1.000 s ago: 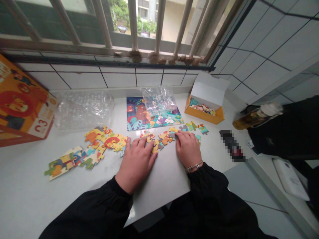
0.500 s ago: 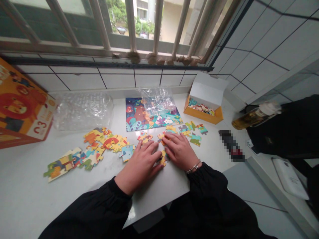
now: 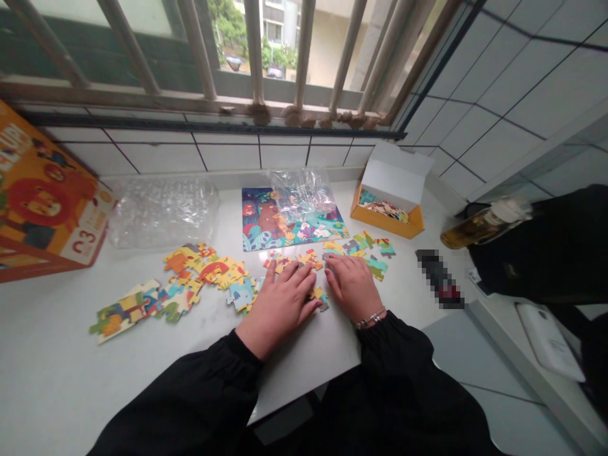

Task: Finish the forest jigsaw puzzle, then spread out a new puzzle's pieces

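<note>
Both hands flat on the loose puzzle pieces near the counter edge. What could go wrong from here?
1. The left hand and right hand press on loose puzzle pieces close to the counter's front edge; a sweep toward the body might push some off.
2. The clear plastic bag lies on the finished puzzle, hiding part of it.
3. The bottle lies tilted at the right; it may roll or leak.
</note>
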### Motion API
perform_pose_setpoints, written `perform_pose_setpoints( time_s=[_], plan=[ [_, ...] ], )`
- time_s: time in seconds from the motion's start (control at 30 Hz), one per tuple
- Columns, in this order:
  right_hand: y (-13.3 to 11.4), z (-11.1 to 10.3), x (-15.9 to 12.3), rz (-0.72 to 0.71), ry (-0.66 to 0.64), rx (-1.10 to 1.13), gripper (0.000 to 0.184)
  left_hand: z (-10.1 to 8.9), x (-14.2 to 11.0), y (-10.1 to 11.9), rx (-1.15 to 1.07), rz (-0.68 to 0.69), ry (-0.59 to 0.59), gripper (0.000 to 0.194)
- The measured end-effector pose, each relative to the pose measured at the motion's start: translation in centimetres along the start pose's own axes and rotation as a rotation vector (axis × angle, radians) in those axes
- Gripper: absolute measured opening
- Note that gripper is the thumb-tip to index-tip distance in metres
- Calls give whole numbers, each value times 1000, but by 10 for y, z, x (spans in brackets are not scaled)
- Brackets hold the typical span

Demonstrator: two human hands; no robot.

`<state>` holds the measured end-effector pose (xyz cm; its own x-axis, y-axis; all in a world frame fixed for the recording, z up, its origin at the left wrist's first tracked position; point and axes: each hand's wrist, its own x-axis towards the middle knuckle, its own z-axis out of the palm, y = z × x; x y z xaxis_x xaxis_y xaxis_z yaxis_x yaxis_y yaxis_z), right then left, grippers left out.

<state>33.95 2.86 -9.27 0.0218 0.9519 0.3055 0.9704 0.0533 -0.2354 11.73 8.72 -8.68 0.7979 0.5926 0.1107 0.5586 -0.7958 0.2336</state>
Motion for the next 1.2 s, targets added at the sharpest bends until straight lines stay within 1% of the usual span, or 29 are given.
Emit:
perform_pose_setpoints(
  time_s=[0.1, 0.2, 0.23, 0.3, 0.37, 0.4, 0.43, 0.5, 0.57, 0.63, 0.73, 0.83, 0.87, 0.93, 0.97, 1.03, 1.1, 1.13, 1.2],
  plan=[
    [2, 0, -1, -17, 15, 20, 29, -2, -3, -1, 62, -59, 29, 52],
    [1, -3, -3, -51, 71, 45, 26, -3, -5, -1, 92, -68, 37, 51],
    [0, -5, -4, -86, 96, 68, 24, -4, -5, -1, 104, -75, 44, 51],
    [-4, -8, -8, -217, 119, 145, 19, -6, -5, -1, 130, -124, 74, 52],
    [-8, -9, -12, -370, 74, 226, 18, -8, -6, -1, 151, -201, 101, 53],
    [-10, -9, -15, -423, 35, 254, 20, -10, -7, -2, 155, -231, 102, 52],
    [-11, -8, -16, -445, -1, 267, 22, -12, -7, -2, 157, -250, 96, 52],
    [-12, -7, -19, -394, -36, 252, 25, -17, -9, -3, 156, -258, 80, 50],
    [-11, -6, -20, -270, -14, 205, 23, -21, -10, -3, 159, -253, 74, 47],
    [-9, -5, -21, -150, 26, 139, 21, -22, -11, -2, 166, -256, 80, 45],
    [-2, -7, -21, -11, 112, 37, 23, -21, -13, 0, 166, -263, 78, 47],
    [9, -9, -24, 209, 226, -85, 27, -21, -15, -2, 152, -273, 88, 50],
    [13, -9, -26, 286, 244, -126, 29, -23, -17, -3, 151, -278, 102, 50],
    [22, -8, -30, 407, 231, -185, 34, -29, -23, -7, 155, -303, 133, 47],
    [26, -7, -33, 446, 210, -200, 36, -33, -27, -9, 156, -322, 142, 43],
    [31, -7, -37, 487, 183, -215, 36, -38, -37, -14, 140, -356, 148, 31],
    [30, -8, -40, 463, 206, -215, 36, -37, -48, -17, 106, -349, 162, 26],
    [26, -8, -40, 411, 225, -197, 36, -35, -53, -18, 89, -320, 172, 25],
    [12, -9, -41, 232, 246, -110, 35, -28, -61, -17, 58, -233, 185, 28]
  ],
)
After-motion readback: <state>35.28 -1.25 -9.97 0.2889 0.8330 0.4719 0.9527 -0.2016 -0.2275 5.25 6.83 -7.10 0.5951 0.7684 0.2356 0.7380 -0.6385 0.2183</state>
